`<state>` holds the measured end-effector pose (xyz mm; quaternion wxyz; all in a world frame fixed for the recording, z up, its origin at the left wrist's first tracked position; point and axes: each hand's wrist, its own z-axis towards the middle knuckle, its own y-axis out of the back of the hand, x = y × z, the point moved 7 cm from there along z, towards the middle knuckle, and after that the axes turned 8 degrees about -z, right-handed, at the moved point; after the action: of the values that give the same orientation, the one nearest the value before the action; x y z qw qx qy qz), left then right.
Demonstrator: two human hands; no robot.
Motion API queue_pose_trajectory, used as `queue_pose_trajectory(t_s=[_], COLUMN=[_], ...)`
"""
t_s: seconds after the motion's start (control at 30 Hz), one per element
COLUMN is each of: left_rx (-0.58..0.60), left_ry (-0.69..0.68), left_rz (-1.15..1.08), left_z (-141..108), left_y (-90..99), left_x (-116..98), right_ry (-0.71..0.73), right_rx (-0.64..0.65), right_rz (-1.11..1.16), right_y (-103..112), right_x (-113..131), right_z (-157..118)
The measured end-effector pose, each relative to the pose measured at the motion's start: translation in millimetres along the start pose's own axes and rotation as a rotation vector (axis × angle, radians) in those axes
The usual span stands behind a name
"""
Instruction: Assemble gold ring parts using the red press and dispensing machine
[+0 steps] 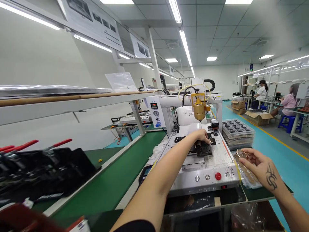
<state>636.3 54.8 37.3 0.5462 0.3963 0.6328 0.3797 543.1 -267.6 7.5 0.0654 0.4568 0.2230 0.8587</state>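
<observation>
This is a factory workshop: a dispensing machine (199, 109), stacked trays (238, 132), a green bench (142, 151), and, farther off, what look like seated workers at tables (270, 100).

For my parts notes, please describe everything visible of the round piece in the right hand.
The round piece has a thin, shiny, gold-coloured rim, metallic in look; whether its middle is glass or open, I cannot tell. Thumb and fingers of the right hand hold it, beside the white machine and near a clear plastic bag. Finer marks are too small.
</observation>
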Motion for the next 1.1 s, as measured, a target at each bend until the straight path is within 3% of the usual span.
queue_pose_trajectory(t_s=[0.1,0.23,0.43,0.57,0.67,0.77,0.93,1.1], left_rx=[-0.005,-0.114,-0.343,-0.405,-0.417,-0.411,-0.45,-0.505], left_ry=[0.017,-0.032,-0.159,-0.165,-0.178,-0.172,-0.128,-0.082], left_rz=[0.004,-0.075,-0.293,-0.431,-0.602,-0.664,-0.612,-0.581], left_z=[2.7,-18.1,-96.4,-159.0,-204.3,-242.9,-293.2,-325.9], left_y=[0.0,10.2,61.5,76.8,72.3,61.3,44.6,31.1], left_x=[-8.2,-13.6,-5.0,9.1,19.6,26.6,37.5,48.1], right_ry=[0.041,0.126,0.212,0.269,0.336,0.395,0.416,0.421], right_rx=[0.043,0.145,0.369,0.574,0.692,0.733,0.636,0.529], right_rz=[0.017,0.031,-0.086,-0.172,-0.211,-0.226,-0.242,-0.277], right_y=[-19.8,-69.7,-145.8,-179.8,-190.6,-192.9,-188.9,-185.7], right_x=[0.4,-4.7,-16.1,-20.1,-20.9,-20.0,-17.8,-9.4], right_z=[34.8,81.9,147.7,175.7,181.3,180.1,177.9,178.7])
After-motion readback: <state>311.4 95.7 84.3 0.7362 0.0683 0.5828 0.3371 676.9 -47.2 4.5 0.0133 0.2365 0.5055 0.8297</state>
